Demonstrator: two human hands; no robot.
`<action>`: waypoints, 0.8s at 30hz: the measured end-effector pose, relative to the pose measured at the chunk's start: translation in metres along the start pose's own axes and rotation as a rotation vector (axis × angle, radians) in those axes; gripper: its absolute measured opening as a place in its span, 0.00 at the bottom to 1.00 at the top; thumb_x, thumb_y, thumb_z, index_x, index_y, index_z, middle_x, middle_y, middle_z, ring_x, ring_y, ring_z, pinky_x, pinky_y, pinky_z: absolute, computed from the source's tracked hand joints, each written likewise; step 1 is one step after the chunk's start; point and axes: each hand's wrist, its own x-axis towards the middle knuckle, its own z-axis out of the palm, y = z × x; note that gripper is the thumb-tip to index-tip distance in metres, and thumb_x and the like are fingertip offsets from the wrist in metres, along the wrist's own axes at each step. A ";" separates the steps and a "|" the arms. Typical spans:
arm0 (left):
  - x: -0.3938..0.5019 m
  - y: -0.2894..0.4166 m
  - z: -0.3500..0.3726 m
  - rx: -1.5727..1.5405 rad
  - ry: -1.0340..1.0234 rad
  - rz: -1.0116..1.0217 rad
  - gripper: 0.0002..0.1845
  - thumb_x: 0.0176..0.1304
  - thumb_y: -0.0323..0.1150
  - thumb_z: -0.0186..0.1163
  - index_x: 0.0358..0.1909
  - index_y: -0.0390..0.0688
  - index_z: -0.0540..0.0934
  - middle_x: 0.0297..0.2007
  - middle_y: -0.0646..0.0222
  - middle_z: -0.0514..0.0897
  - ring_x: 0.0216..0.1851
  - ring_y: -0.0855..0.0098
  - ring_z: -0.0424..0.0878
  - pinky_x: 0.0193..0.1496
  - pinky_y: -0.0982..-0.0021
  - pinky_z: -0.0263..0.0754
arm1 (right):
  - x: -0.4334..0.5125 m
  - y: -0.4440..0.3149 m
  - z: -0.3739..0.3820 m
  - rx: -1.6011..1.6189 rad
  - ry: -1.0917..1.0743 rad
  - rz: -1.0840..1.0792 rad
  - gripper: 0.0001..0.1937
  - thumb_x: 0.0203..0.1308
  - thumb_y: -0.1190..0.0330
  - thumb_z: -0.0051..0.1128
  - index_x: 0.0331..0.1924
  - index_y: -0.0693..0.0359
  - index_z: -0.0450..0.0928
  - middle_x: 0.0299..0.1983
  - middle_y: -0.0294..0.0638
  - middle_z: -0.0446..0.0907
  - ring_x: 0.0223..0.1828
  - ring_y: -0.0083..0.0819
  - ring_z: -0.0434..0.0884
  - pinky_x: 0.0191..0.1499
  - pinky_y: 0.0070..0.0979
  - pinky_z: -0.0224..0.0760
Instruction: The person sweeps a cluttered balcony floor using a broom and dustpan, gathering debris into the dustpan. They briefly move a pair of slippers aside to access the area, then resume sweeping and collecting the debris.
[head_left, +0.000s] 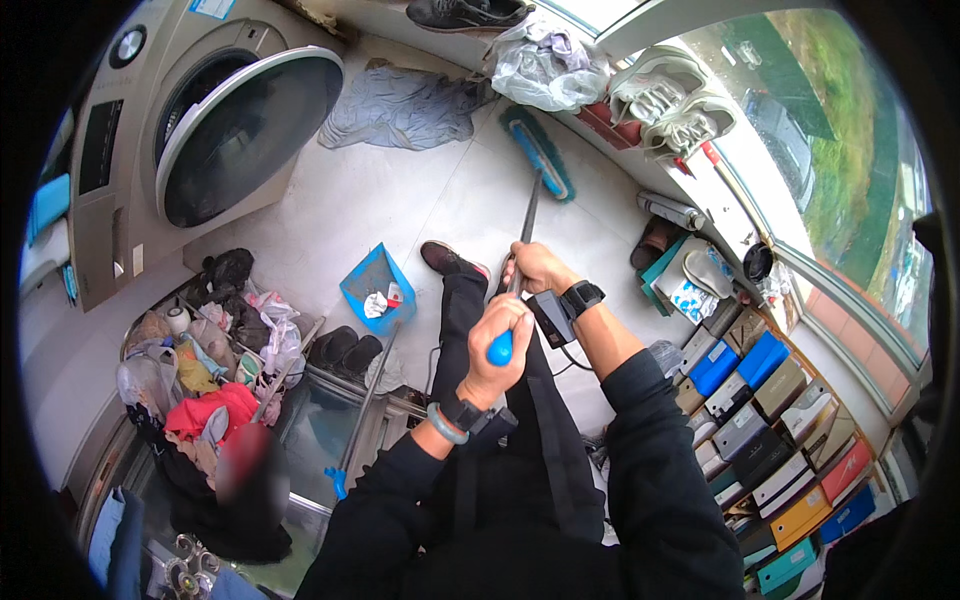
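Both hands grip the metal pole of a flat dust mop. Near its blue end cap is my left hand (499, 341); farther along the pole, closer to the mop head, my right hand (534, 268) is closed around it. The teal fringed mop head (538, 154) lies on the pale tiled floor by the wall below the window. To the left of my legs, a blue dustpan (379, 289) holds grey dirt, a crumpled white tissue and a small red-and-white piece. Its long grey handle (367, 409) slants down over the sliding-door track.
A front-loading washing machine (251, 139) has its round door open. Near it a grey-blue cloth (409, 106) lies on the floor. Bags and clothes (217, 352) are heaped at left, beside dark slippers (346, 350). Stacked shoe boxes (757, 427) line the right; white sneakers (667, 97) rest on the sill.
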 end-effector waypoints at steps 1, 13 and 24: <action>-0.004 0.008 -0.003 0.004 0.000 0.009 0.12 0.55 0.17 0.55 0.19 0.38 0.65 0.23 0.63 0.74 0.27 0.64 0.75 0.49 0.62 0.71 | -0.003 0.008 0.003 -0.043 0.009 0.021 0.11 0.66 0.68 0.35 0.34 0.69 0.63 0.19 0.42 0.68 0.19 0.36 0.72 0.23 0.36 0.73; 0.012 0.047 -0.047 0.140 -0.237 -0.057 0.26 0.39 0.16 0.59 0.45 0.40 0.68 0.50 0.57 0.71 0.61 0.50 0.64 0.63 0.58 0.58 | -0.099 -0.001 0.037 0.502 -0.120 -0.230 0.13 0.67 0.66 0.41 0.26 0.61 0.65 0.15 0.36 0.64 0.17 0.28 0.68 0.21 0.23 0.64; 0.019 -0.059 -0.066 -0.114 -0.260 -1.018 0.23 0.69 0.43 0.49 0.60 0.43 0.61 0.51 0.59 0.73 0.50 0.67 0.75 0.51 0.66 0.72 | -0.118 0.088 0.005 0.271 -0.074 0.067 0.08 0.65 0.68 0.41 0.28 0.54 0.59 0.14 0.26 0.53 0.11 0.16 0.54 0.10 0.17 0.46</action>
